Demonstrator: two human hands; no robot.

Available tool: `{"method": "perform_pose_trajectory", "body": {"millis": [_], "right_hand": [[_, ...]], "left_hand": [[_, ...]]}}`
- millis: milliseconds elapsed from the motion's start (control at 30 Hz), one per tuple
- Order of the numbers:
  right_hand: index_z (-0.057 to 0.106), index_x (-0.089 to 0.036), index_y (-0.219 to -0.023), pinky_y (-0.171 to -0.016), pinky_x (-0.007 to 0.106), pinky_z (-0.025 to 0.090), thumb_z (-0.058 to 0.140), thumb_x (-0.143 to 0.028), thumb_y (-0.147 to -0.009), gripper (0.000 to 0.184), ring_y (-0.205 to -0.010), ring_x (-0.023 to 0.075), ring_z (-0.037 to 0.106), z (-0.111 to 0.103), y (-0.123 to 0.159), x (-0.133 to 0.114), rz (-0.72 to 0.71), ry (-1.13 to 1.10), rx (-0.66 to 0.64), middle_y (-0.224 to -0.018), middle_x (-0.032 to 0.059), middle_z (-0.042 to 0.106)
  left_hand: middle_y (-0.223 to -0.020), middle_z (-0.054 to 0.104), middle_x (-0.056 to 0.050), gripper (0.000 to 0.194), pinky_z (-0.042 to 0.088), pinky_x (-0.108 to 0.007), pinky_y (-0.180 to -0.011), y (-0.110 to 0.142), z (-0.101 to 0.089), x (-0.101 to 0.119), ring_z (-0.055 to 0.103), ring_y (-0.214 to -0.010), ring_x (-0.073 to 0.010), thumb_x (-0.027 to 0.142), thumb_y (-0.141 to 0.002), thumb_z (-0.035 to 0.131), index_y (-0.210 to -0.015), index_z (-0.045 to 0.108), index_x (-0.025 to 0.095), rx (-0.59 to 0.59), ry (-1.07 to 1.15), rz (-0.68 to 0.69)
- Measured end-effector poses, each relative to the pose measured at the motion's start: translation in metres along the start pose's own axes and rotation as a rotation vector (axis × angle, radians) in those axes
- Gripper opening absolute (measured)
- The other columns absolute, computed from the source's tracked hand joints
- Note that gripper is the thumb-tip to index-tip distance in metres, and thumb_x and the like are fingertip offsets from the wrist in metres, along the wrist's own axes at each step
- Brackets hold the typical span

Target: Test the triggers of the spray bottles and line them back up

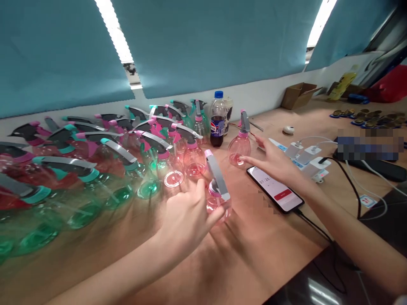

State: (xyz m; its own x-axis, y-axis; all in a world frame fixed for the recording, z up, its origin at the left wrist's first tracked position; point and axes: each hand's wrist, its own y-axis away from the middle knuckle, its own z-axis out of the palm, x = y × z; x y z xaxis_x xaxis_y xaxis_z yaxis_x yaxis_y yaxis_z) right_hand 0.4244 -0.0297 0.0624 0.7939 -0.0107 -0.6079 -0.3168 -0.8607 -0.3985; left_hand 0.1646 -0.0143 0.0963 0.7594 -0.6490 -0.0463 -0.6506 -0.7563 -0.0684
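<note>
A clear pink spray bottle (216,180) with a grey trigger head stands tilted at the table's middle. My left hand (187,207) is closed round its body, thumb on the near side; the other fingertips are partly hidden. Farther back is a second pink spray bottle (239,147), upright on the brown tabletop. My right hand (273,156) is at that bottle's right side with fingers and thumb spread apart. The thumb tip meets the bottle's edge in the picture; whether it presses on it I cannot tell. Several pink and green spray bottles (173,167) crowd the left side.
A cola bottle (218,123) and a pale cup (228,110) stand at the back. Right of centre lie a phone (275,188) showing a timer, a power strip with chargers (307,154) and cables. Farther off are a cardboard box (299,96) and several round gold-coloured pieces (365,117).
</note>
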Motion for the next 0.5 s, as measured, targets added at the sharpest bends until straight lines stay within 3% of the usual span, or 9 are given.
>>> {"method": "perform_pose_trajectory", "body": {"millis": [33,100,233,300,367,433,500], "right_hand": [[0.045,-0.020,-0.138,-0.106,0.052,0.040,0.068,-0.051,-0.078,0.071,-0.127,0.0337,0.050,-0.004,0.015,-0.010,0.014,-0.012,-0.018,-0.138,0.0148,0.053],[0.048,-0.023,-0.134,-0.105,0.052,0.042,0.068,-0.055,-0.077,0.069,-0.126,0.0324,0.052,-0.007,0.042,-0.033,0.007,-0.067,-0.176,-0.136,0.0123,0.056],[0.036,-0.027,-0.142,-0.110,0.048,0.040,0.072,-0.051,-0.075,0.079,-0.132,0.0270,0.047,0.009,0.072,-0.078,-0.155,-0.271,-0.439,-0.145,0.0091,0.048],[0.031,-0.027,-0.144,-0.112,0.048,0.038,0.076,-0.043,-0.074,0.085,-0.135,0.0271,0.044,0.025,0.076,-0.099,-0.224,-0.375,-0.448,-0.148,0.0099,0.042],[0.036,-0.025,-0.140,-0.103,0.047,0.048,0.081,-0.039,-0.068,0.086,-0.127,0.0291,0.051,0.040,0.079,-0.117,-0.241,-0.478,-0.410,-0.141,0.0120,0.048],[0.044,-0.024,-0.130,-0.088,0.041,0.057,0.079,-0.034,-0.070,0.070,-0.105,0.0246,0.064,0.053,0.083,-0.132,-0.251,-0.576,-0.354,-0.120,0.0090,0.059],[0.049,-0.024,-0.123,-0.064,0.030,0.061,0.070,-0.025,-0.076,0.052,-0.072,0.0150,0.066,0.061,0.088,-0.143,-0.268,-0.642,-0.345,-0.098,0.0032,0.062]], "left_hand": [[-0.055,0.061,0.000,0.050,0.031,-0.027,-0.045,0.008,-0.001,-0.004,0.066,-0.053,-0.0262,0.063,-0.087,0.052,-0.106,0.049,0.017,-0.011,0.001,-0.025],[-0.050,0.059,0.002,0.050,0.028,-0.026,-0.045,0.020,-0.002,-0.010,0.065,-0.049,-0.0257,0.062,-0.087,0.052,-0.107,0.049,0.017,-0.029,0.014,-0.036],[-0.051,0.059,0.002,0.052,0.024,-0.026,-0.042,0.040,-0.002,-0.018,0.063,-0.045,-0.0247,0.061,-0.085,0.056,-0.111,0.049,0.016,0.016,0.054,-0.014],[-0.053,0.062,0.001,0.049,0.024,-0.026,-0.041,0.051,-0.001,-0.019,0.063,-0.046,-0.0246,0.059,-0.084,0.058,-0.108,0.051,0.017,0.028,0.079,-0.015],[-0.059,0.065,-0.001,0.044,0.025,-0.026,-0.041,0.062,0.003,-0.022,0.065,-0.050,-0.0243,0.059,-0.083,0.060,-0.102,0.054,0.020,0.036,0.132,0.005],[-0.066,0.068,-0.001,0.043,0.030,-0.026,-0.042,0.075,0.010,-0.026,0.067,-0.054,-0.0235,0.061,-0.082,0.059,-0.102,0.055,0.023,0.073,0.218,0.063],[-0.065,0.066,0.001,0.043,0.034,-0.027,-0.044,0.089,0.020,-0.034,0.065,-0.052,-0.0211,0.061,-0.083,0.059,-0.106,0.055,0.025,0.121,0.306,0.103]]}}
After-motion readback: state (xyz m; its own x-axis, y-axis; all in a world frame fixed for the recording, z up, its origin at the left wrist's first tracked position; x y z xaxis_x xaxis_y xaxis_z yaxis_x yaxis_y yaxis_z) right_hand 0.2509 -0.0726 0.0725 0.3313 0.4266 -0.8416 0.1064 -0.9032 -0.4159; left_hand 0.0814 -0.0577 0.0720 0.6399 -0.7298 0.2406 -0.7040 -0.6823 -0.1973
